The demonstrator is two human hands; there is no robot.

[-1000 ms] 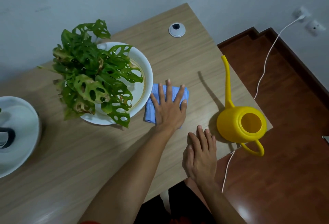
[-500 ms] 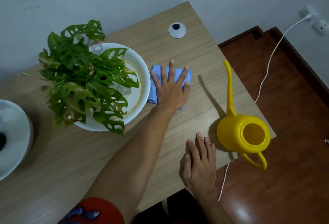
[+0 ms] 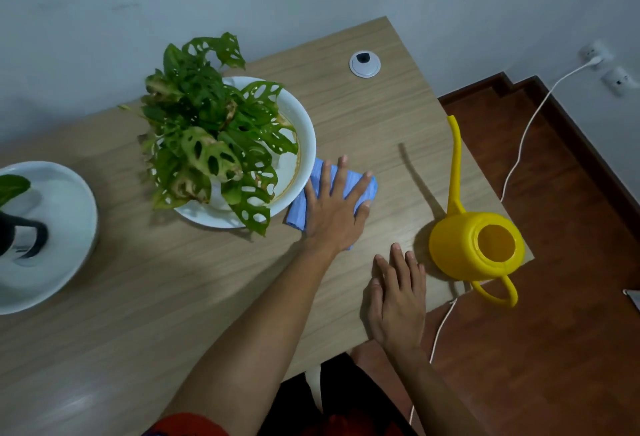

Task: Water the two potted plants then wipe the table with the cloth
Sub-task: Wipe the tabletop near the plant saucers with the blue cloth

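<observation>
Flat, left hand (image 3: 334, 214) spread on cloth (image 3: 298, 210), right hand (image 3: 398, 300) palm-down

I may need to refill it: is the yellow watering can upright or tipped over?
Upright. The can stands on its base at the table corner, round top opening facing up, spout rising. Water level: cannot tell.

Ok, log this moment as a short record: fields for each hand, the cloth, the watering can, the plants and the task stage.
left hand: flat, fingers spread, pressing on the blue cloth
right hand: flat on the table near its front edge, holding nothing
blue cloth: on the table, beside the white dish of the leafy plant
yellow watering can: upright at the table's right corner, nobody touching it
leafy plant: in a white dish
second pot: at the left edge, partly out of view
task stage: wiping; watering can set down
</observation>
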